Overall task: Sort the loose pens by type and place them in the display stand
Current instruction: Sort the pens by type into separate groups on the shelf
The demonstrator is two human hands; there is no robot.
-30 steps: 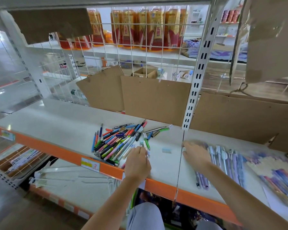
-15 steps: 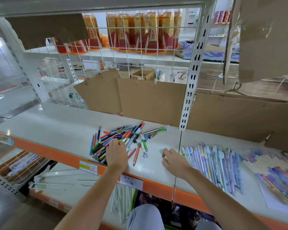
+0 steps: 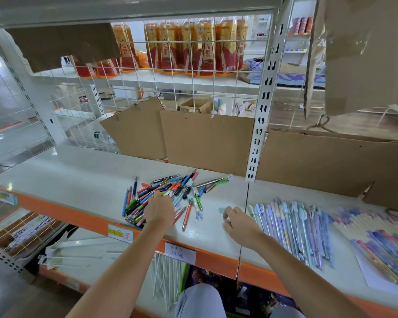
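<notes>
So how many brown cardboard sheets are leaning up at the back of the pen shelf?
3: one tilted cardboard sheet at left, one upright behind the pen pile, one wide at right. More may be hidden.

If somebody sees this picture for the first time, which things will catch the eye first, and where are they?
The jumbled pile of colourful pens on the white shelf draws the eye first, with the left hand reaching into it. To the right lies a tidy row of pastel pens, the right hand beside it. Behind the wire grid stand orange bottles.
</notes>
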